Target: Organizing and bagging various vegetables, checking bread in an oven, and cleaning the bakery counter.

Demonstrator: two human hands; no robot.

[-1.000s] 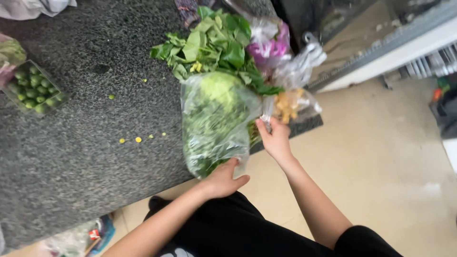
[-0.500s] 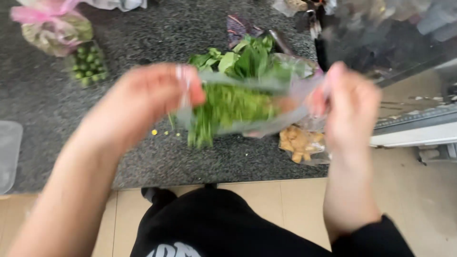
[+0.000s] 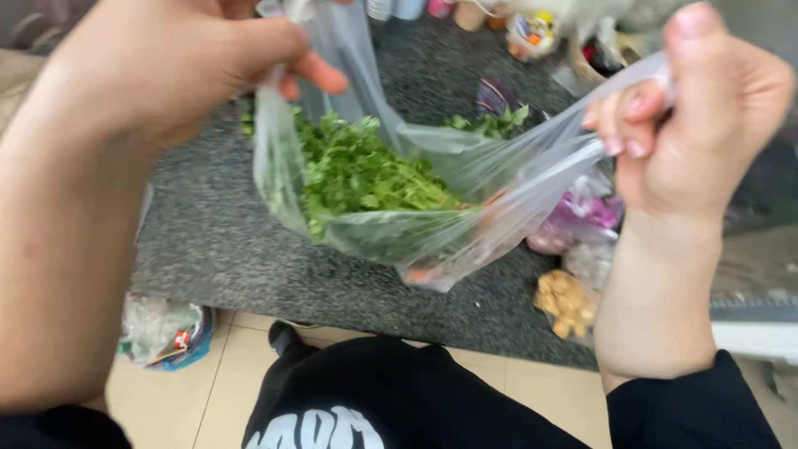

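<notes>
Above the counter's (image 3: 249, 258) near edge, the clear plastic bag (image 3: 465, 199) of leafy green herbs (image 3: 357, 175) hangs stretched between both hands. Left hand (image 3: 174, 75) pinches one corner; right hand (image 3: 706, 125) grips the other, apparently twisted. Pull evenly, keeping herbs low.

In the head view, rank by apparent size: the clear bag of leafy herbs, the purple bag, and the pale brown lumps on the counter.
1. clear bag of leafy herbs, though nearest the camera
2-3. purple bag and pale brown lumps: too alike
</notes>
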